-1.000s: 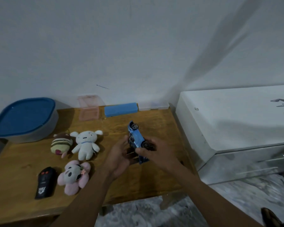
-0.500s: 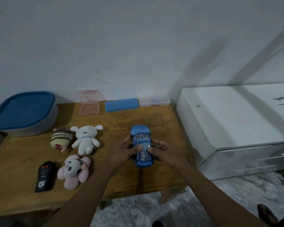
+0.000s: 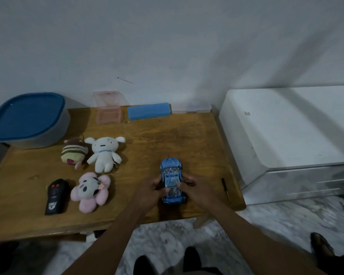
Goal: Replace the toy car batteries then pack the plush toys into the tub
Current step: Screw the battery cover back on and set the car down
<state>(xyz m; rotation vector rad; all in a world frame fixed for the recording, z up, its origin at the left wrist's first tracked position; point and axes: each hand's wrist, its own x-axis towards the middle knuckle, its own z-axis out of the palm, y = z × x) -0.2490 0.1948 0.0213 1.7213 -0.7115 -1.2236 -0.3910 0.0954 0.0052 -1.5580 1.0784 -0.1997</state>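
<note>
A blue toy car (image 3: 171, 175) stands upright on the wooden table (image 3: 167, 135), nose pointing away from me. My left hand (image 3: 150, 192) grips its left side and my right hand (image 3: 195, 190) grips its right side, thumbs over the roof. Three plush toys lie to the left: a striped brown one (image 3: 73, 153), a white one (image 3: 104, 153) and a pink panda flower (image 3: 90, 190). The grey tub (image 3: 64, 124) with a blue lid (image 3: 26, 114) sits at the table's far left corner.
A black remote (image 3: 56, 196) lies near the front left. A pink box (image 3: 108, 110), a blue case (image 3: 149, 111) and a clear case (image 3: 191, 108) line the wall. A thin dark tool (image 3: 225, 188) lies by the right edge. A white cabinet (image 3: 286, 132) stands to the right.
The car was tilted on its side between my hands a second ago; it now rests upright on its wheels on the table, with both hands still on it.
</note>
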